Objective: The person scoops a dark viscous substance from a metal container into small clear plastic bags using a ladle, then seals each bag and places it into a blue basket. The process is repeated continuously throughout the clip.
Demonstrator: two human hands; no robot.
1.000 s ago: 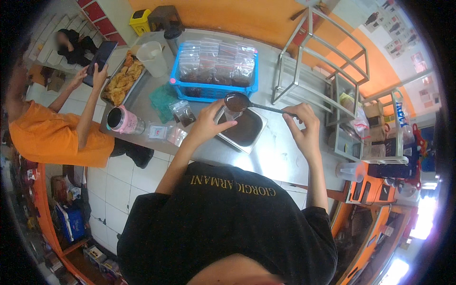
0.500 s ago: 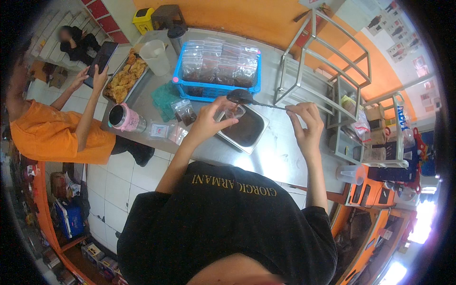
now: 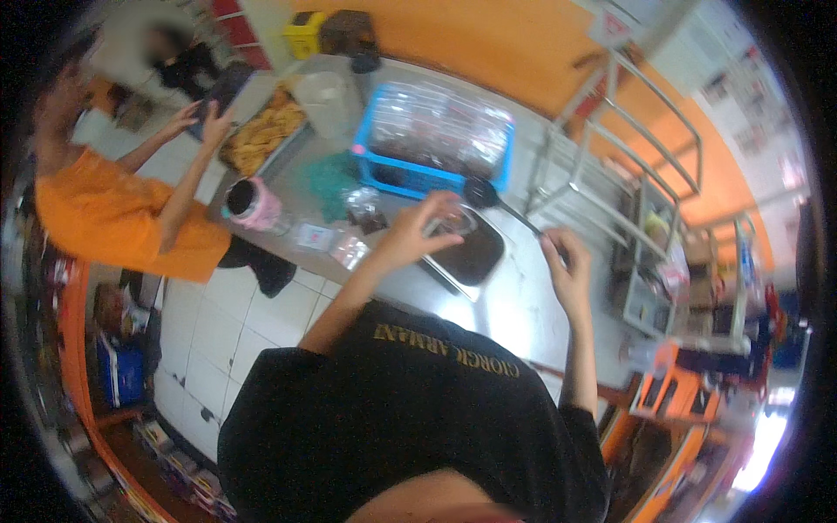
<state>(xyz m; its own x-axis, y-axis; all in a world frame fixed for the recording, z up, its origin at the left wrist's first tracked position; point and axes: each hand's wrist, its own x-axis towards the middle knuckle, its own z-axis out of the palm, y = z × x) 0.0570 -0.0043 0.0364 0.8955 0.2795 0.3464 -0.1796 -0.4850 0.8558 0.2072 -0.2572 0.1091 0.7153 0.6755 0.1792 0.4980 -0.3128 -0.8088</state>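
A small clear plastic bag is held open-mouthed between the thumb and fingers of my left hand. It hovers over a metal pan of dark brown sauce. My right hand grips the handle end of a dark ladle, whose bowl is over the pan's far end, beside the bag and apart from it. Blur hides whether the bowl holds anything. Behind the pan, a blue basket carries several filled zip bags. Another small filled bag lies left of my left hand.
A metal rack stands at the right on the steel table. To the left are a pink-sleeved bottle, a clear jug and a tray of fried food. A person in orange holds a phone nearby.
The view has shifted, sliding the scene right and slightly down, and is now blurred. The ladle handle slopes more steeply toward my right hand; its bowl sits farther from the bag.
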